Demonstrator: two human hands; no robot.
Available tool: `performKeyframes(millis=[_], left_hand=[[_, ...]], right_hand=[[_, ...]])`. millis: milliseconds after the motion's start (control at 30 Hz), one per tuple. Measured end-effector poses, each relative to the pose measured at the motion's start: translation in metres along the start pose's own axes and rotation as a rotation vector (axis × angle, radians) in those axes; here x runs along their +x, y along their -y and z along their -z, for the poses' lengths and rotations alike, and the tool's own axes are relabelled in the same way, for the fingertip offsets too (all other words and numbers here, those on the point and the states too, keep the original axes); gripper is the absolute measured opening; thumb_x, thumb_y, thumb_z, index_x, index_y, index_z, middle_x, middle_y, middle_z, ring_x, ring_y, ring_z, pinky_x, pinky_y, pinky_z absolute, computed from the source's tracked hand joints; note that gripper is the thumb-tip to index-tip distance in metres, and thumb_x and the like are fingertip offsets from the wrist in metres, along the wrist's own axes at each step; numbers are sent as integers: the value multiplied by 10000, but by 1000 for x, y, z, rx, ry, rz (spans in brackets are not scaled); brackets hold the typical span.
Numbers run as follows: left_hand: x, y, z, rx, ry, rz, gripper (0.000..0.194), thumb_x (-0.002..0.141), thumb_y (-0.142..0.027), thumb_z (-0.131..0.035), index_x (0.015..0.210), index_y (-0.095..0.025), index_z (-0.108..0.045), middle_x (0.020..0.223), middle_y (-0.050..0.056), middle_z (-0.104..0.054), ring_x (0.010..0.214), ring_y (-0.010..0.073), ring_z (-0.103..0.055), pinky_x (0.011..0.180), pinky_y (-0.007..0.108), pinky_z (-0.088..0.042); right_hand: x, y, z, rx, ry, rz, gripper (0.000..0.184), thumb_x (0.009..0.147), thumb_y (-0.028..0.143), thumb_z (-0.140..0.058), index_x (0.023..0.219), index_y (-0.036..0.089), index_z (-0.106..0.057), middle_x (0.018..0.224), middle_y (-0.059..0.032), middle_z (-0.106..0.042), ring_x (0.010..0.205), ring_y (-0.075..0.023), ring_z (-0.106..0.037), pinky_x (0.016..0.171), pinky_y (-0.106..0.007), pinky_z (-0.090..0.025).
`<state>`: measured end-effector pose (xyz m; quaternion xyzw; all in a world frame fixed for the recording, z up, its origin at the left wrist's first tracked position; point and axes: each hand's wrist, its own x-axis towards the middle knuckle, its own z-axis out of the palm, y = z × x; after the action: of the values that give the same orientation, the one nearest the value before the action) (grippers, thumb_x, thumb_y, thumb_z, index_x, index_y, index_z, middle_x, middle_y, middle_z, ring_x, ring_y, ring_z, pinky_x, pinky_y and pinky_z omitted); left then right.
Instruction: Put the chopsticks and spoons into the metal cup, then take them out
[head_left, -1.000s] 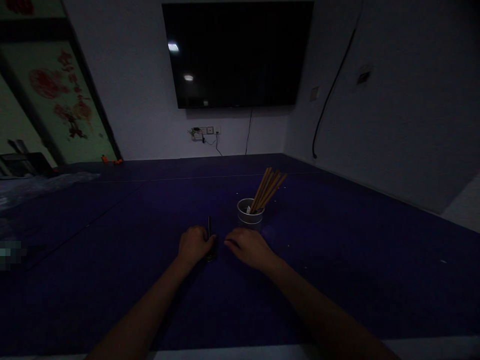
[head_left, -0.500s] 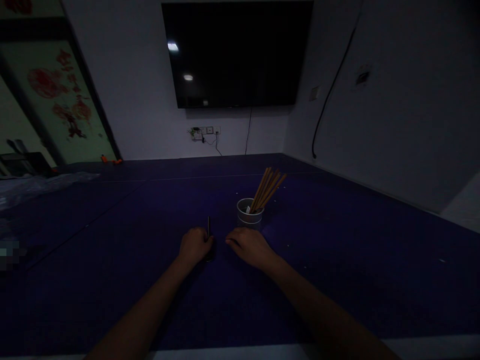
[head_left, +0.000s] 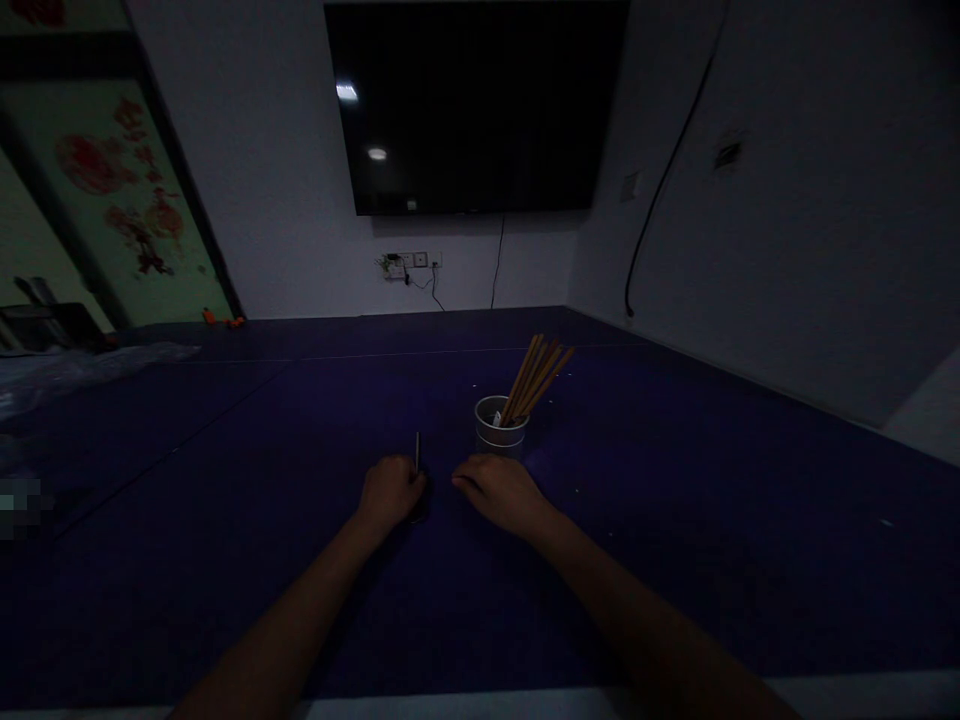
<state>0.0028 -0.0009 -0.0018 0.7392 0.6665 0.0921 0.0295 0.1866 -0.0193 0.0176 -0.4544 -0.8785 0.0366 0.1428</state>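
Note:
My left hand (head_left: pixel 390 492) is closed around a slim dark stick-like object (head_left: pixel 418 450), whose thin end stands up past the thumb. A dark part of it shows below the fist; the dim light hides what kind of thing it is. To the right, my right hand (head_left: pixel 499 490) rests palm down on the table, its fingers curled together with nothing seen in them. Just beyond it stands a grey metal cup (head_left: pixel 501 437), partly hidden by that hand. Several thin wooden sticks (head_left: pixel 534 378) lean rightward out of the cup, beside a small white piece inside.
Both forearms lie over a dark blue tabletop (head_left: pixel 300 560) dotted with tiny white scraps. Clear plastic wrap (head_left: pixel 112 365) and a dark holder (head_left: pixel 60 325) are at the left. Small orange items (head_left: pixel 223 319) sit at the far edge, below a wall television (head_left: pixel 480 110).

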Motion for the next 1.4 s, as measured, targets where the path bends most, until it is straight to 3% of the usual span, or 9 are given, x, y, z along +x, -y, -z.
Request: performKeyframes(millis=[233,367,433,533,633,733,833,1033,1400], left_hand=[[2,1,0,-32,-23,50,248,838,-261,-460,757,-145,-665,784,81,-676,732,172,-624,613,249,-362],[4,3,0,-116,-168,28,253,857,-262,-450,695,-154,-611,708,53,-637,670,143,-583,601,245,-354],[3,2,2,-167,-326,-49,252,868,-274,-446,689,-162,-583,700,48,-614,677,147,-562,623,256,-373],[0,-1,7,-230,-582,-278,246,892,-289,-421,718,-177,-552,721,48,-588,717,163,-536,670,289,-406],[-7,-6,10,-227,-693,-531,217,909,-283,-415,761,-183,-538,743,44,-577,741,165,-523,691,303,-421],[-13,-12,11,-183,-696,-678,187,915,-266,-420,798,-176,-535,771,51,-585,752,163,-517,694,304,-425],[-15,-14,9,-180,-692,-716,172,918,-259,-425,815,-170,-530,799,60,-592,764,163,-516,696,305,-427],[-13,-10,8,-203,-696,-688,178,919,-288,-438,821,-175,-536,796,56,-589,780,167,-524,704,310,-422],[-12,-8,9,-164,-690,-576,221,924,-326,-422,817,-178,-545,792,54,-596,793,180,-527,697,316,-398]], right_hand=[[-1,-1,1,7,-21,15,295,931,260,-391,991,192,-672,991,-70,-683,948,-188,-620,795,-277,-427],[-1,-3,-1,43,-67,4,297,924,266,-403,1020,191,-673,1010,-76,-688,940,-200,-627,798,-296,-444],[0,-3,-3,113,-135,-14,308,922,285,-409,1075,196,-660,1048,-78,-687,962,-204,-626,817,-309,-450],[0,-1,-3,298,-285,-52,343,917,345,-424,1167,216,-619,1067,-76,-688,932,-195,-637,808,-314,-467],[-1,1,-1,465,-458,-49,389,913,396,-422,1203,203,-595,943,-71,-710,821,-183,-646,745,-306,-483],[-3,2,4,561,-569,-34,394,905,414,-432,1182,196,-607,821,-50,-703,722,-168,-633,679,-285,-483],[-4,2,6,640,-612,-38,353,898,407,-445,1100,201,-650,755,-31,-683,654,-151,-614,620,-266,-474],[-3,4,6,842,-655,-69,304,875,402,-494,981,169,-658,674,-18,-646,599,-135,-595,558,-247,-458],[-4,7,7,938,-721,-52,215,834,380,-541,862,180,-615,711,-23,-650,575,-122,-594,540,-254,-488]])
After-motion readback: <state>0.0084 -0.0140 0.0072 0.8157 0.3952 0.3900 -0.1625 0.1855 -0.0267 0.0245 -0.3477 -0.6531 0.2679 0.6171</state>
